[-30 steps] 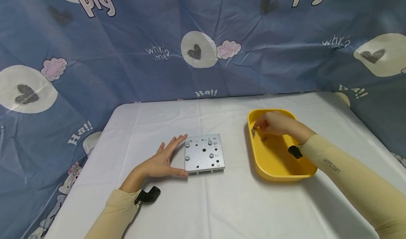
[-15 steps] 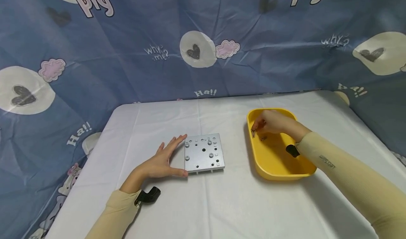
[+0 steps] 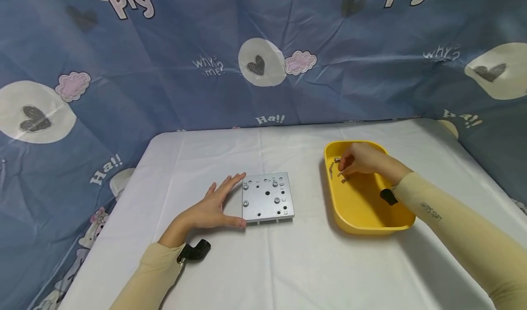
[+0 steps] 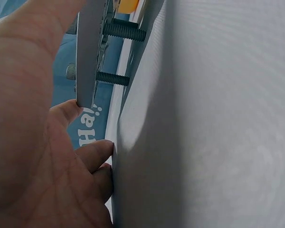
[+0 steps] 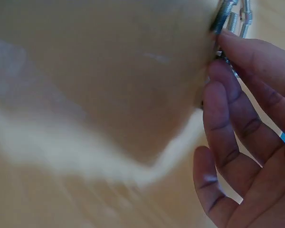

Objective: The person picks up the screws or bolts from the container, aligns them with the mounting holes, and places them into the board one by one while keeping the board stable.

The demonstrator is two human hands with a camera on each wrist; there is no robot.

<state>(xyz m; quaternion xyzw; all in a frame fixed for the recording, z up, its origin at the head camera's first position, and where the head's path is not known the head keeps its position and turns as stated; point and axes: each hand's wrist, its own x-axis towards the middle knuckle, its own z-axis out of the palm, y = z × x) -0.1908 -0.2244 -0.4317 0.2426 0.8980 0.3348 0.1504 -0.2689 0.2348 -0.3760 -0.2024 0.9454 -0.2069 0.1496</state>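
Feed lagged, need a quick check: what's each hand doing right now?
Left hand: open, straight fingers against the metal plate.
Right hand: in the yellow tray at the screws; grip cannot be told.

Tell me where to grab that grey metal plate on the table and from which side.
Take the grey metal plate by its bare right edge, coming in from the side. It stands off the table on screw legs, leaving a gap for fingertips underneath. The left hand already rests against its left edge.
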